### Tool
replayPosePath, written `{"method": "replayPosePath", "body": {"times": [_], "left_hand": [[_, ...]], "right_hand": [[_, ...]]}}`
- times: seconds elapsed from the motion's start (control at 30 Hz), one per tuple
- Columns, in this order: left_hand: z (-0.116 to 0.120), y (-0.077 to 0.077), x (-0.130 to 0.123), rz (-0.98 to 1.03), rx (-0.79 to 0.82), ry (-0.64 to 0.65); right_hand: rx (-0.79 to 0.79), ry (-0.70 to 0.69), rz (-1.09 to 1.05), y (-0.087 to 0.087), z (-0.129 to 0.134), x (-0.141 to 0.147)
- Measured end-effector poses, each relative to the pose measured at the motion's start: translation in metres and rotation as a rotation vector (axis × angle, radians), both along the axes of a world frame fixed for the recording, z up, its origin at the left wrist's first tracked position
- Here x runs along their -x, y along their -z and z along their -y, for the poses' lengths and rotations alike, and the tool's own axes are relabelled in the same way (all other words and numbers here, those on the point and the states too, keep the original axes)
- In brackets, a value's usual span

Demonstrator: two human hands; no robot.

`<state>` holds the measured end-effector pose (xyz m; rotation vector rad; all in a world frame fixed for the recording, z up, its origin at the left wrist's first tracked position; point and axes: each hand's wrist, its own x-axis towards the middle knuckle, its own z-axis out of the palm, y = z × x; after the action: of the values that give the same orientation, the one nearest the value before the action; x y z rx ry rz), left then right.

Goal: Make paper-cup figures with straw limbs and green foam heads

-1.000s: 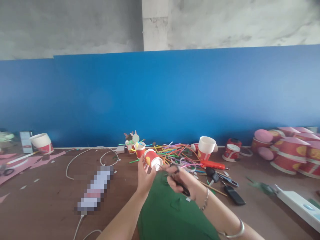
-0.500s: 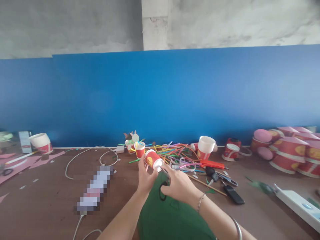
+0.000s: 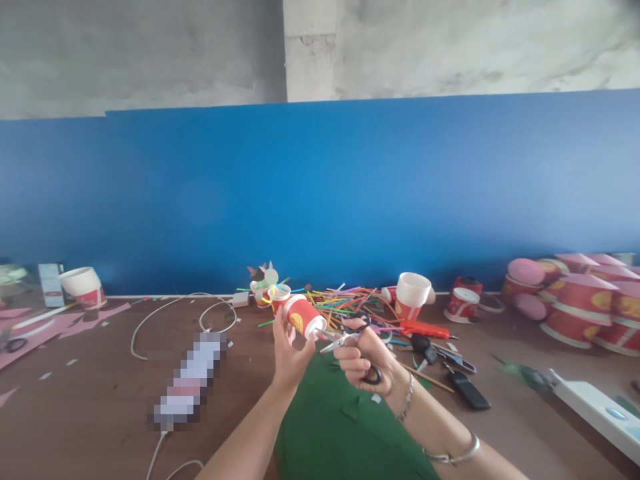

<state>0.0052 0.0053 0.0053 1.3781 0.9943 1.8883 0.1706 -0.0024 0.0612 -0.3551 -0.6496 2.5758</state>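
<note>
My left hand (image 3: 289, 357) is closed around a red paper cup (image 3: 303, 316) with a yellow emblem, tilted so that its white end points toward my right hand. In my right hand (image 3: 367, 357) is a pair of scissors (image 3: 341, 341) with black handles, fingers through the loops. Their blades are parted and reach the cup's white end; I cannot tell exactly where they touch it. Below both hands lies a sheet of green material (image 3: 335, 420), with a small white scrap (image 3: 376, 398) on it.
Behind my hands lie many coloured sticks (image 3: 345, 303) and a large white-and-red cup (image 3: 414, 293). A red-handled tool (image 3: 425, 329), keys (image 3: 425, 348) and a black fob (image 3: 469, 389) sit right. Stacked cups (image 3: 575, 300) stand far right. A blurred phone (image 3: 193, 377) with a cable lies left.
My right hand has drawn back to the right and turned, with the scissors now opened and in plain sight. A white scrap now shows on the green sheet. The cup has shifted slightly left.
</note>
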Motion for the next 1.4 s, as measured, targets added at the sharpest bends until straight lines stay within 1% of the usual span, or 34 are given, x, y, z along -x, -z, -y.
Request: {"method": "replayPosePath", "body": {"times": [0.07, 0.13, 0.23, 0.27, 0.33, 0.4, 0.47, 0.5, 0.57, 0.63, 0.7, 0.73, 0.77, 0.8, 0.9, 0.93, 1.0, 1.13, 1.4], "left_hand": [[0.0, -0.001, 0.0, 0.012, -0.004, 0.011], [-0.001, 0.0, 0.001, 0.033, 0.007, 0.014], [-0.007, 0.002, 0.003, 0.09, 0.057, -0.06], [-0.009, 0.003, 0.005, 0.115, 0.075, -0.1], [-0.013, 0.003, 0.006, 0.162, 0.092, -0.174], [-0.014, 0.004, 0.007, 0.173, 0.074, -0.194], [-0.013, 0.004, 0.006, 0.143, 0.041, -0.174], [-0.012, 0.005, 0.005, 0.12, 0.026, -0.16], [-0.011, 0.007, 0.004, 0.085, 0.007, -0.141], [-0.011, 0.009, 0.003, 0.071, 0.003, -0.13], [-0.011, 0.011, 0.003, 0.064, 0.018, -0.123], [-0.011, 0.011, 0.003, 0.057, 0.028, -0.122], [-0.011, 0.011, 0.003, 0.046, 0.036, -0.122], [-0.01, 0.011, 0.003, 0.032, 0.039, -0.126], [-0.008, 0.01, 0.002, -0.018, 0.027, -0.15], [-0.007, 0.01, 0.002, -0.037, 0.024, -0.157], [-0.005, 0.011, 0.002, -0.073, 0.025, -0.164], [-0.004, 0.013, 0.002, -0.121, 0.048, -0.156], [-0.003, 0.012, 0.002, -0.162, 0.091, -0.157]], "right_hand": [[-0.035, 0.014, 0.02, 0.0, 0.002, 0.001], [-0.134, 0.042, 0.111, -0.003, 0.004, 0.002], [-0.404, 0.145, 0.369, -0.011, 0.009, 0.001], [-0.509, 0.157, 0.487, -0.012, 0.01, 0.0], [-0.753, 0.13, 0.774, -0.012, 0.011, -0.003], [-1.026, 0.082, 1.09, -0.006, 0.01, -0.005], [-1.277, 0.07, 1.332, 0.005, 0.01, -0.005], [-1.341, 0.051, 1.407, 0.01, 0.01, -0.005], [-1.413, -0.002, 1.498, 0.018, 0.011, -0.003], [-1.464, -0.041, 1.514, 0.02, 0.013, -0.002], [-1.513, -0.058, 1.481, 0.015, 0.015, -0.003], [-1.529, -0.047, 1.481, 0.011, 0.015, -0.004], [-1.531, -0.02, 1.526, 0.007, 0.014, -0.005], [-1.517, 0.018, 1.616, 0.003, 0.013, -0.007], [-1.416, 0.14, 1.987, -0.005, 0.005, -0.015], [-1.389, 0.158, 2.064, -0.006, 0.002, -0.019], [-1.345, 0.16, 2.148, -0.005, -0.003, -0.025], [-1.293, 0.101, 2.195, 0.001, -0.006, -0.034], [-1.305, 0.059, 2.173, 0.002, -0.005, -0.034]]}}
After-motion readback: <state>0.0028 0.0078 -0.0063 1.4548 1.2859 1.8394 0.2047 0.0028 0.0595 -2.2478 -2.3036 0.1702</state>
